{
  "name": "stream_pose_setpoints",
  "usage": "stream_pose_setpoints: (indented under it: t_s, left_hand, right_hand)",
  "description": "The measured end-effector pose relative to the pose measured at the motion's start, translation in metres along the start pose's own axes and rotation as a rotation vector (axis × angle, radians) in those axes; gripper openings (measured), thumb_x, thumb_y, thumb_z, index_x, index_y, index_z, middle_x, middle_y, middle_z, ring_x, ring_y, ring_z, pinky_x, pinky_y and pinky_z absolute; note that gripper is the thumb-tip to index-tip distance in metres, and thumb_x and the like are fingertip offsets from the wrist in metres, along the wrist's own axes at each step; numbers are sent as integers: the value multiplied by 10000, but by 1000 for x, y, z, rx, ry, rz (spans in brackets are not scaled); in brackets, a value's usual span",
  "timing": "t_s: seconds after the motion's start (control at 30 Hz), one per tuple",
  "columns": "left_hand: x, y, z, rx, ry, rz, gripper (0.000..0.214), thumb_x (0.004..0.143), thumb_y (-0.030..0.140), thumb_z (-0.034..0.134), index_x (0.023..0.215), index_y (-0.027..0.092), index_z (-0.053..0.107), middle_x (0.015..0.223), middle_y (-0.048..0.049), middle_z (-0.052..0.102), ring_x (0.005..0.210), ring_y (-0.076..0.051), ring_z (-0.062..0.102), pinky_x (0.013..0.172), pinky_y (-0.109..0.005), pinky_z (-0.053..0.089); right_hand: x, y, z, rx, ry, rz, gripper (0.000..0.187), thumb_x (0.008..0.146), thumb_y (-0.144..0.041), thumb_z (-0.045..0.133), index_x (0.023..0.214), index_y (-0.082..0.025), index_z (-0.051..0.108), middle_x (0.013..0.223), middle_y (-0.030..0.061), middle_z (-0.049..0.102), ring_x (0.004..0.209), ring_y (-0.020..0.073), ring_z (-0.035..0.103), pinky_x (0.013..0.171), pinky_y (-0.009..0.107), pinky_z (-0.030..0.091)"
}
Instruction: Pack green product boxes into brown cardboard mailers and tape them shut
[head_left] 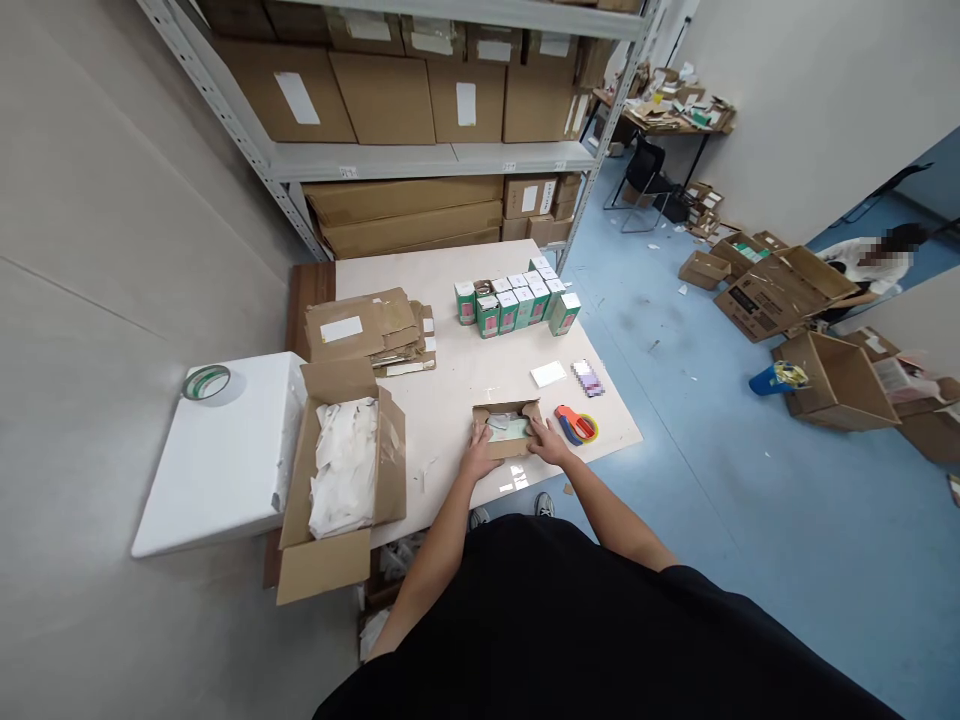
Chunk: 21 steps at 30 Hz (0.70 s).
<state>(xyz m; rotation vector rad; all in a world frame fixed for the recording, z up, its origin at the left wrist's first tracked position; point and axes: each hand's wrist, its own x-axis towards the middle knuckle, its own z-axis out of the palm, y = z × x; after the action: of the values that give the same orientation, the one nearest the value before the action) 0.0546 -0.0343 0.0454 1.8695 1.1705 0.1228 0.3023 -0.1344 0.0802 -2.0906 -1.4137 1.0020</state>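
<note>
A small open cardboard box (514,450) lies near the front edge of the table (457,400). Inside it is a pale green item (510,429) with something whitish beside it; what they are I cannot make out. My left hand (478,456) grips the box's left side, its fingers over the rim. On the opposite side my right hand (549,443) has hold of the box the same way. Just right of that hand lies a red, blue and yellow tape dispenser (576,425). A white card or pad (548,374) and a blurred purple packet (587,378) lie behind it.
Several green-and-white boxes (517,303) stand at the table's back. Flattened cardboard (352,330) lies at the left, behind a large open carton (390,460) of white paper. A tape roll (207,382) rests on a white surface (217,460). Shelving (435,160) stands behind; a person (870,262) is far right.
</note>
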Motion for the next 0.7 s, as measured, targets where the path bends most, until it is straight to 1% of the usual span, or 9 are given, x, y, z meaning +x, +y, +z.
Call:
stream_pose_setpoints:
  t_s: [0.07, 0.17, 0.27, 0.33, 0.43, 0.5, 0.6, 0.67, 0.7]
  left_hand:
    - [2, 2, -7, -46, 6, -19, 1096, 645, 413, 937, 1590, 219, 416, 1753, -142, 59, 1553, -395, 295, 1224, -451, 351]
    - [5, 7, -19, -115, 36, -82, 896, 704, 426, 897, 1497, 185, 556, 1720, -135, 243, 1526, -373, 360, 1232, -418, 339]
    - [5, 17, -24, -138, 169, -124, 672, 830, 446, 789, 1426, 179, 628, 1635, -114, 437, 1468, -302, 465, 1207, -353, 367]
    - [3, 25, -20, -77, 285, -135, 594, 888, 424, 728, 1423, 184, 629, 1560, -108, 538, 1427, -284, 508, 1185, -356, 394]
    - [-1, 38, -10, 55, 382, -154, 599, 921, 362, 679, 1483, 187, 568, 1485, -126, 601, 1396, -311, 516, 1140, -407, 446]
    - [-2, 46, -4, 129, 416, -181, 664, 928, 345, 660, 1550, 191, 484, 1535, -154, 540, 1413, -342, 480, 1105, -444, 477]
    - [-2, 55, -2, 233, 516, -223, 825, 905, 345, 679, 1635, 203, 323, 1702, -181, 255, 1494, -400, 351, 1111, -504, 468]
    - [2, 61, -6, 317, 546, -168, 905, 887, 309, 689, 1664, 223, 234, 1748, -154, 89, 1555, -423, 215, 1153, -539, 419]
    - [4, 64, -9, 363, 526, -107, 918, 882, 273, 680, 1671, 238, 212, 1754, -133, 70, 1576, -420, 150, 1176, -550, 388]
  right_hand:
    - [1, 1, -6, 17, -9, -3, 773, 824, -383, 736, 1549, -266, 492, 1621, 85, 458, 1545, 330, 346, 1215, 537, 362]
    - [0, 9, -14, 173, -21, -6, 760, 797, -479, 783, 1493, -269, 561, 1554, 91, 543, 1456, 318, 488, 1198, 470, 401]
    - [2, 17, -14, 333, -5, -9, 738, 770, -490, 793, 1440, -258, 591, 1497, 97, 596, 1371, 301, 569, 1148, 431, 455]
    - [6, 18, -10, 371, 106, 21, 612, 814, -461, 729, 1369, -232, 613, 1392, 111, 663, 1267, 279, 636, 1078, 413, 503]
    - [14, 14, -2, 263, 303, 159, 416, 865, -394, 634, 1230, -194, 629, 1147, 111, 729, 1038, 260, 701, 933, 386, 547]
    - [18, 12, 1, 134, 341, 253, 376, 861, -376, 636, 1188, -191, 615, 1051, 94, 722, 949, 260, 694, 879, 377, 534]
    - [22, 12, 0, 25, 316, 344, 443, 853, -414, 672, 1221, -186, 583, 1078, 108, 707, 990, 286, 675, 859, 369, 506]
    - [24, 14, -2, 10, 308, 364, 547, 847, -454, 700, 1290, -168, 556, 1171, 147, 689, 1086, 314, 656, 879, 372, 494]
    - [25, 14, -4, 9, 308, 364, 608, 841, -467, 715, 1334, -157, 538, 1233, 170, 670, 1141, 328, 639, 899, 376, 489]
